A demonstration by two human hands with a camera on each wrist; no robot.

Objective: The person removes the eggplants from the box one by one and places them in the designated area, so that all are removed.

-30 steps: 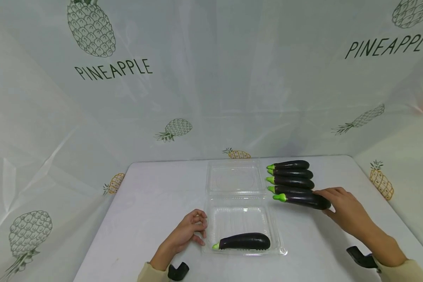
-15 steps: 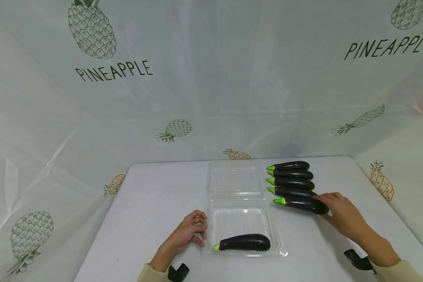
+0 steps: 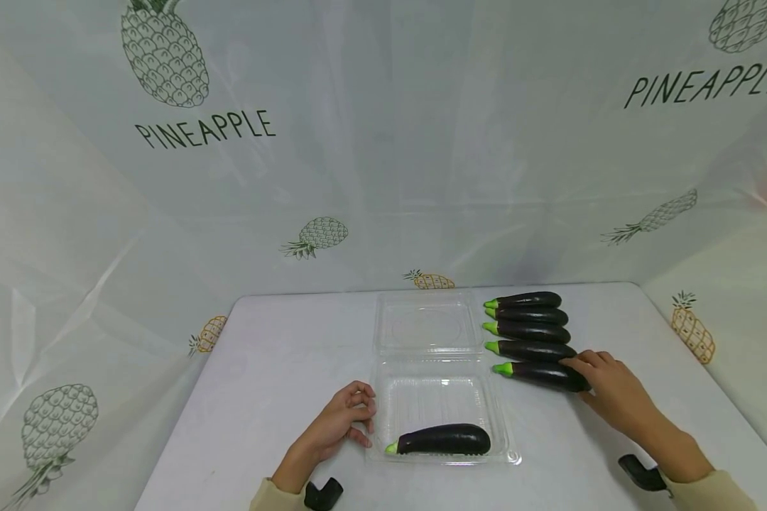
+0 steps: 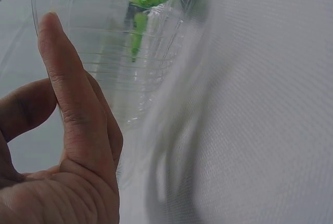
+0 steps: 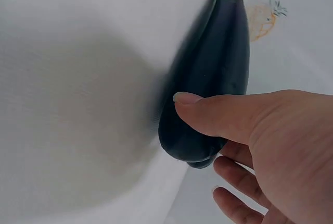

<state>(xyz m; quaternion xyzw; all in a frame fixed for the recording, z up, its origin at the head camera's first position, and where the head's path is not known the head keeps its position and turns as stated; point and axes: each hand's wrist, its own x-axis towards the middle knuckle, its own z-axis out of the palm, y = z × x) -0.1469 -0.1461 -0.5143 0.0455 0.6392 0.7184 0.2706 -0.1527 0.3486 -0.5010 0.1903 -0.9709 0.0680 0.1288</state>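
Note:
My right hand grips the thick end of an eggplant with a bright green stem. In the right wrist view the thumb lies across that eggplant, with the other fingers on its far side. At the left edge of a clear plastic clamshell box, my left hand rests with relaxed fingers. The left wrist view shows its fingers upright along the box wall. One eggplant lies inside the box along the near side, stem to the left.
Several more eggplants lie in a row behind the gripped one, stems to the left. The box's open lid lies flat at the back. A pineapple-print curtain stands behind the white table.
My right hand has drawn the gripped eggplant slightly toward me and to the left, opening a gap from the row. The left hand has stayed at the box.

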